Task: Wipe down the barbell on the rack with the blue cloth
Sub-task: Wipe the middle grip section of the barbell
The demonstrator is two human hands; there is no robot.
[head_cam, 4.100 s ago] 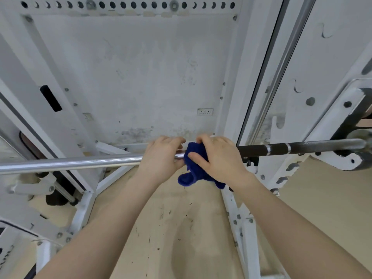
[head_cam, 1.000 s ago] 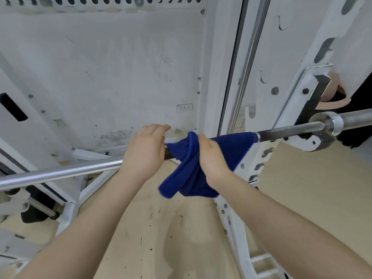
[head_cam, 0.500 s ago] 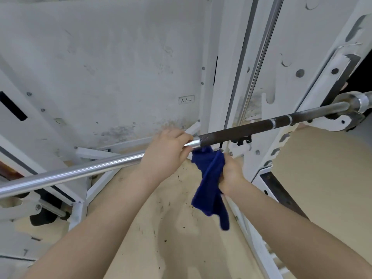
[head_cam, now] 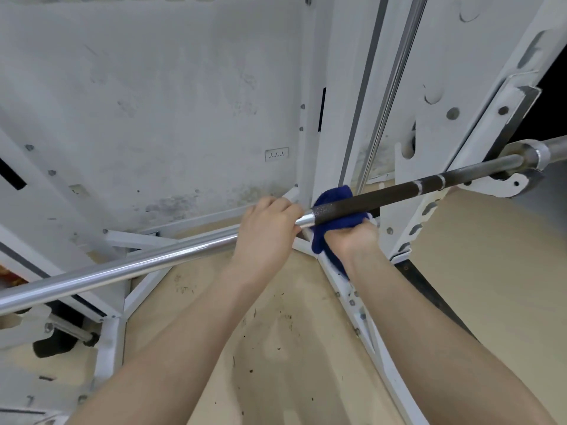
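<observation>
Blue bunched cloth (head_cam: 333, 223) in right hand (head_cam: 352, 237) under knurled barbell (head_cam: 368, 201) | left hand (head_cam: 264, 237) grip closed round smooth chrome

A white-painted steel rack (head_cam: 435, 72) with notched, bolted uprights carries a long metal barbell (head_cam: 138, 265); the bar's right end rests in a white J-shaped hook (head_cam: 509, 187) on the right upright. The rack's white base rails (head_cam: 368, 329) stand on a beige, scuffed floor (head_cam: 291, 348) speckled with dark marks.
</observation>
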